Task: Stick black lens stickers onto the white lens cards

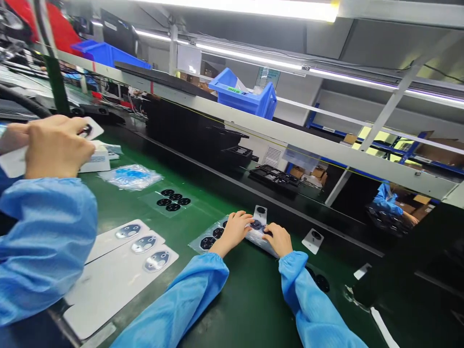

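Observation:
Both of my hands are at a clear plastic sheet (pixel 263 240) bearing black round discs. My left hand (pixel 236 231), in a blue sleeve, has its fingers bent closed on the sheet's upper edge near a dark disc. Facing it, my right hand (pixel 280 239) pinches the sheet's right side. Right behind my fingers stands a white plate with a dark round spot (pixel 260 212). Left of my left hand, more black discs (pixel 208 243) lie on clear film. My palms and some fingertips hide part of the sheet.
At left, a co-worker's hand (pixel 58 145) holds a small white plate. Large white panels with shiny round stickers (pixel 112 280) lie nearby. Behind are several black discs (pixel 173 207) and a clear bag (pixel 130 177). Another white plate (pixel 312 240) rests at right. Blue bins (pixel 246 99) sit above.

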Action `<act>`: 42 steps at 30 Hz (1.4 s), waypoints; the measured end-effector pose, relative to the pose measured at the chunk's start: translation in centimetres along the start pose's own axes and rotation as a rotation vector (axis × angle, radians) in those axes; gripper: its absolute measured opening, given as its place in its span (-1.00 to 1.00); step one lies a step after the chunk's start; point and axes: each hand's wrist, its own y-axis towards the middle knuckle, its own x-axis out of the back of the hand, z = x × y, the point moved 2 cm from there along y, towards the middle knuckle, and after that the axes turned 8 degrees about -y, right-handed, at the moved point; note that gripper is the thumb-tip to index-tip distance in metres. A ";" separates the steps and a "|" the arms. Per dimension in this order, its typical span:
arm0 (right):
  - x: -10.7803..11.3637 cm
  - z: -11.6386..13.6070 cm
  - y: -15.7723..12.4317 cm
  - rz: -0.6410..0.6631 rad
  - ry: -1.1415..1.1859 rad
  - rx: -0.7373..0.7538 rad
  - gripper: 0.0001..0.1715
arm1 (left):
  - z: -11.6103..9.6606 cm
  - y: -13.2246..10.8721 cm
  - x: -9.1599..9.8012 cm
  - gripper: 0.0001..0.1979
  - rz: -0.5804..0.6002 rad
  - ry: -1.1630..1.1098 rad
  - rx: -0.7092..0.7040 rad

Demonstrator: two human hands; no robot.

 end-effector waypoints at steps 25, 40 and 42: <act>-0.5 1.2 -9.3 -0.190 0.237 -0.015 -0.73 | 3.6 -5.2 0.2 -0.71 -0.012 -0.395 0.375; -0.7 1.4 -14.3 -0.116 0.512 -0.043 -0.73 | 2.5 -10.4 3.5 -0.54 -0.014 -0.331 0.459; -0.7 1.6 -15.1 -0.142 0.505 -0.031 -0.72 | 2.4 -10.5 3.7 -0.57 -0.022 -0.328 0.467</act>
